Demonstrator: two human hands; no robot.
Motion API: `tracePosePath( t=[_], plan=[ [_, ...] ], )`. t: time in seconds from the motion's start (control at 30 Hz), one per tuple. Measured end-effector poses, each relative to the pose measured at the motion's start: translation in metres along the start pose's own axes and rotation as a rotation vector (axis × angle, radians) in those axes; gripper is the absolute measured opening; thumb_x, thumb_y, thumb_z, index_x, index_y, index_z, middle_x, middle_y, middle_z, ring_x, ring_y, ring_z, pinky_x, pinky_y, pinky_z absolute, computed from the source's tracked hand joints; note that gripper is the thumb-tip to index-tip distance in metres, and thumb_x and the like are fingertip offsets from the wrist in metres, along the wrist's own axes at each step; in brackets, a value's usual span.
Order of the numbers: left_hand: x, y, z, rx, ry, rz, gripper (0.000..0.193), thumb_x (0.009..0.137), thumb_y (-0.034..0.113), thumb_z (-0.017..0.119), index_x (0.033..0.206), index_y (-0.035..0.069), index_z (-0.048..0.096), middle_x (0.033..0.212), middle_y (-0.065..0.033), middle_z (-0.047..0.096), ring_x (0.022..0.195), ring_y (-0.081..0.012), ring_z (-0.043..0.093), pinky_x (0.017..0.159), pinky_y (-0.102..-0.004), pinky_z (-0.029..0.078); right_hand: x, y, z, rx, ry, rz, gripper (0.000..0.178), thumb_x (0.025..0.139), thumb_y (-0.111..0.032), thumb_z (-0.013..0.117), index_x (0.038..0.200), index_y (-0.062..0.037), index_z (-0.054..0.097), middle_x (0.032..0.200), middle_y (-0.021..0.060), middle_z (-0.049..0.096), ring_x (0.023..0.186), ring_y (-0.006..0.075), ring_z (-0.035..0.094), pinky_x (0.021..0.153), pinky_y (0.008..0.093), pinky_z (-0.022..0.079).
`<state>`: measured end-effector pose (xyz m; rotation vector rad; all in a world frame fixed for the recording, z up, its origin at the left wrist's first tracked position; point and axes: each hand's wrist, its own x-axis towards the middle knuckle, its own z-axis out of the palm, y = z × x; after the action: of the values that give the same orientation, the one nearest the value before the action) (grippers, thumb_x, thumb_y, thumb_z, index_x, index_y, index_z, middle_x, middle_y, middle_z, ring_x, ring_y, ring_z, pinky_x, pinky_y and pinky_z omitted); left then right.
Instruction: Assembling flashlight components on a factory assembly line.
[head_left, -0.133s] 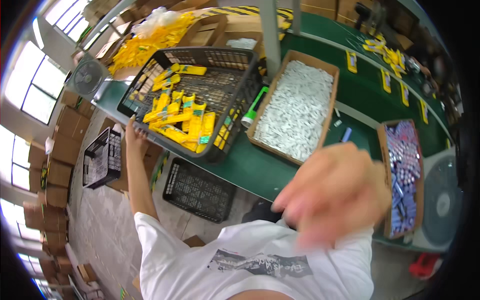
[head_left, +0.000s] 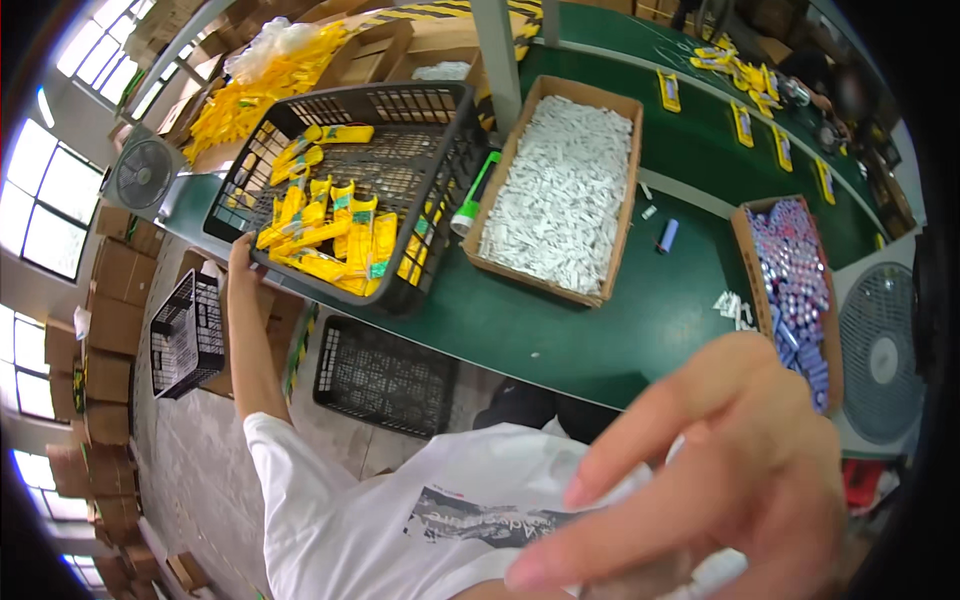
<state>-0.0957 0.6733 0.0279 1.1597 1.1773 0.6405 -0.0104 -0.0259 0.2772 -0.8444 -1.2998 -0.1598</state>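
Observation:
My left hand (head_left: pixel 243 254) reaches out to the near left corner of a black plastic crate (head_left: pixel 440 170) and grips its edge, the fingers partly hidden. Inside the crate lie several yellow packaged items (head_left: pixel 345 240), bunched toward its near side. My right hand (head_left: pixel 735 450) is raised close in front of my chest at the right, over the table's near edge. Its thumb and fingers are apart, and nothing shows between them. Beyond it stands a carton of purple-blue cylinders (head_left: pixel 742 232), with a few small white pieces (head_left: pixel 735 310) beside it.
A carton full of small white pieces (head_left: pixel 560 190) stands mid-table, with a green-and-black tube (head_left: pixel 475 195) at its left. One blue cylinder (head_left: pixel 668 236) lies loose. Behind runs a green belt with yellow packs (head_left: pixel 742 125). A fan (head_left: pixel 882 350) is at right; another crate (head_left: pixel 385 375) sits below the table.
My right hand has come down and to the right, its fingers now spread and clearer. My left hand stays on the crate. The whole view has shifted slightly.

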Motion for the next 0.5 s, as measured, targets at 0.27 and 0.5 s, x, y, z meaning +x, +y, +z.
tracePosePath(
  t=[0.27, 0.5],
  plan=[
    [0.017, 0.000, 0.013, 0.169, 0.194, 0.159, 0.018, 0.081, 0.018, 0.065, 0.095, 0.008, 0.067, 0.091, -0.0038, 0.058, 0.073, -0.0172, 0.046, 0.061, -0.0405, 0.031, -0.035, 0.118, 0.039, -0.552, -0.023, 0.213, 0.039, 0.090, -0.015, 0.075, 0.126, -0.0027, 0.069, 0.114, 0.0146, 0.070, 0.107, 0.0351, 0.066, 0.092, 0.0443, 0.053],
    [0.029, -0.019, 0.015, -0.324, 0.080, 0.111, 0.029, 0.070, 0.002, 0.066, 0.098, -0.006, 0.067, 0.093, -0.0149, 0.067, 0.078, -0.0311, 0.066, 0.071, -0.0412, 0.057, -0.129, 0.264, 0.104, -0.769, -0.306, 0.320, 0.039, 0.095, -0.038, 0.065, 0.106, -0.0022, 0.076, 0.128, 0.0147, 0.066, 0.139, 0.0341, 0.048, 0.128, 0.0577, 0.026]
  ],
)
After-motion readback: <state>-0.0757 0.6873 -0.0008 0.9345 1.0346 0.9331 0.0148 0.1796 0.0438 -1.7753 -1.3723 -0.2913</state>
